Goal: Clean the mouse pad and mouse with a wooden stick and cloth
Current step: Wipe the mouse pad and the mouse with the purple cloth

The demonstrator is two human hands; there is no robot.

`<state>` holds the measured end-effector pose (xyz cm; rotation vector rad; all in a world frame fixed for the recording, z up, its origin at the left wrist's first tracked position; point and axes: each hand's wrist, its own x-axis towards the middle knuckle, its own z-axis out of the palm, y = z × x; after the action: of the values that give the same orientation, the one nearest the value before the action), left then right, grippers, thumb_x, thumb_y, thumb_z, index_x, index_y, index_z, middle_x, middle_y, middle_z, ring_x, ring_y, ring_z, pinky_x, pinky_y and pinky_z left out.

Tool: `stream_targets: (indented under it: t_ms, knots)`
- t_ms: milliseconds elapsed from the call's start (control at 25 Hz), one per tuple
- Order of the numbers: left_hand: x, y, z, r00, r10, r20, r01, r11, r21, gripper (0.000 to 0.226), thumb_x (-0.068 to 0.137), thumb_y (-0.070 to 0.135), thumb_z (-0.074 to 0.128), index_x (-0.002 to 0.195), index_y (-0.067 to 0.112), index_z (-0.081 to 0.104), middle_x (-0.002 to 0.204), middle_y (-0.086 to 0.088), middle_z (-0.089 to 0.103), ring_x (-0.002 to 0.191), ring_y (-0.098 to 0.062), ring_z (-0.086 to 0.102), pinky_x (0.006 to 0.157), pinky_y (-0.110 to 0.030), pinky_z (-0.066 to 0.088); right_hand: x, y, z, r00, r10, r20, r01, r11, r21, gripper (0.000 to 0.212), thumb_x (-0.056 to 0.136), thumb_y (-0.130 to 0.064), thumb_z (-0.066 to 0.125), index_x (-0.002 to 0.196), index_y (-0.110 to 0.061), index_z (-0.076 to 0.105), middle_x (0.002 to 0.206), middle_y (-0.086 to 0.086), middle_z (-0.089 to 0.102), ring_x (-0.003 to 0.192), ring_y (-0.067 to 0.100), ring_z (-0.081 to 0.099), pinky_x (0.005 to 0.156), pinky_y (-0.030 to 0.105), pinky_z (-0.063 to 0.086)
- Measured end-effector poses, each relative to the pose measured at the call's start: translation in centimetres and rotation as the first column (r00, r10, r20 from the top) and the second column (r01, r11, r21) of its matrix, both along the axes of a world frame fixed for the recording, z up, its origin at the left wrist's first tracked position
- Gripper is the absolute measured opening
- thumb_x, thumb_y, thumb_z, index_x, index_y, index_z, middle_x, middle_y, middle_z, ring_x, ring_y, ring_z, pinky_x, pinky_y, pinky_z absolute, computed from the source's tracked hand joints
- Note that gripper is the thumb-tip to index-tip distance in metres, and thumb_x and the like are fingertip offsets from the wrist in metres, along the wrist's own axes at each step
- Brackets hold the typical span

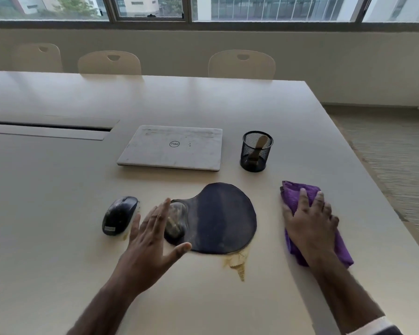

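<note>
A dark mouse pad (224, 218) with a soiled gel wrist rest (177, 220) lies on the table in front of me. To its left sits a dark, dusty mouse (119, 215). My left hand (153, 235) hovers with fingers spread between the mouse and the wrist rest, holding nothing. My right hand (311, 224) lies flat on a folded purple cloth (294, 194) to the right of the pad. A wooden stick (260, 142) stands in a black mesh cup (256, 152) behind the pad.
A closed white laptop (173, 147) lies behind the pad. A yellowish stain (237, 262) marks the beige table (58, 213) at the pad's near edge. The table's right edge runs close to the cloth. Chairs (242, 64) stand along the far side.
</note>
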<state>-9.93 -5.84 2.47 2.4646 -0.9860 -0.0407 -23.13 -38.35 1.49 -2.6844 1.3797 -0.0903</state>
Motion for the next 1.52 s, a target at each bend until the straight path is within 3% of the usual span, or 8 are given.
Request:
stream_targets:
  t_ms: [160,280,400,560,760,1000,1160,1520]
  knots:
    - [-0.2,0.8,-0.6,0.999,0.007,-0.031,-0.007,1.0,0.009,0.103,0.08,0.088,0.031,0.153,0.038,-0.022,0.161,0.018,-0.01,0.135,0.016,-0.034,0.122,-0.035,-0.011,0.8,-1.5,-0.4,0.98,0.023,0.196,-0.009,0.997,-0.072,0.049,0.099,-0.026,0.054,0.143,-0.003,0.052,0.141,0.032,0.053,0.122,0.051,0.051,0.101,0.056,0.043]
    - [0.8,0.9,-1.7,0.998,0.014,-0.065,-0.015,1.0,-0.005,0.105,0.082,0.087,0.036,0.154,0.037,-0.022,0.164,0.017,-0.007,0.144,0.009,-0.022,0.125,-0.037,-0.008,2.1,-1.7,0.5,0.926,0.003,0.376,-0.001,1.0,-0.007,0.044,0.099,-0.024,0.047,0.131,0.003,0.059,0.123,0.033,0.063,0.109,0.05,0.056,0.097,0.053,0.045]
    - [1.6,1.2,-1.9,0.996,0.029,-0.085,-0.027,0.999,0.022,0.111,0.083,0.084,0.042,0.157,0.029,-0.019,0.165,0.014,-0.008,0.147,0.002,-0.018,0.125,-0.034,-0.007,4.5,1.9,1.4,0.864,0.2,0.462,-0.18,0.98,-0.087,0.045,0.098,-0.023,0.051,0.136,0.001,0.059,0.13,0.027,0.064,0.111,0.048,0.058,0.1,0.05,0.045]
    - [2.3,1.2,-0.7,0.994,0.017,-0.106,-0.01,0.998,0.069,0.109,0.085,0.077,0.047,0.157,0.028,-0.02,0.151,0.023,-0.015,0.138,0.004,-0.026,0.116,-0.024,-0.017,8.3,8.5,1.0,0.799,0.432,0.418,-0.448,0.891,-0.065,0.056,0.099,-0.017,0.057,0.154,-0.019,0.044,0.146,0.014,0.053,0.121,0.038,0.053,0.107,0.048,0.042]
    - [3.1,1.4,-1.6,0.996,0.02,-0.083,-0.014,0.997,0.071,0.106,0.085,0.082,0.04,0.158,0.029,-0.015,0.167,0.008,0.001,0.15,-0.007,-0.017,0.123,-0.035,-0.011,11.7,11.3,0.0,0.817,0.555,0.154,-0.561,0.828,-0.006,0.056,0.1,-0.025,0.047,0.155,-0.034,0.04,0.163,0.007,0.035,0.145,0.031,0.034,0.119,0.048,0.028]
    - [3.6,1.2,-1.8,0.996,-0.004,-0.085,0.013,0.994,0.111,0.109,0.083,0.083,0.037,0.155,0.029,-0.023,0.168,0.007,-0.005,0.15,-0.01,-0.023,0.122,-0.036,-0.015,9.1,11.9,0.2,0.729,0.665,0.164,-0.679,0.733,0.044,0.053,0.096,-0.022,0.05,0.148,-0.032,0.051,0.163,0.001,0.036,0.149,0.022,0.029,0.122,0.046,0.029]
    - [4.6,0.9,-1.0,0.984,-0.039,-0.174,0.066,0.986,0.15,0.11,0.084,0.078,0.047,0.154,0.032,-0.026,0.163,0.012,-0.02,0.141,-0.007,-0.036,0.118,-0.034,-0.021,7.8,11.4,0.2,0.655,0.744,0.136,-0.754,0.654,0.058,0.054,0.095,-0.044,0.036,0.146,-0.036,0.052,0.161,-0.004,0.038,0.149,0.018,0.028,0.121,0.045,0.032]
    - [5.1,0.0,0.0,0.982,-0.031,-0.187,0.073,0.973,0.221,0.121,0.08,0.077,0.057,0.153,0.03,-0.028,0.168,0.007,0.0,0.147,-0.013,-0.028,0.122,-0.042,-0.018,10.9,9.8,-0.2,0.883,0.394,0.255,-0.403,0.915,-0.02,0.043,0.099,-0.018,0.055,0.141,-0.026,0.06,0.151,0.008,0.049,0.128,0.032,0.049,0.109,0.048,0.04]
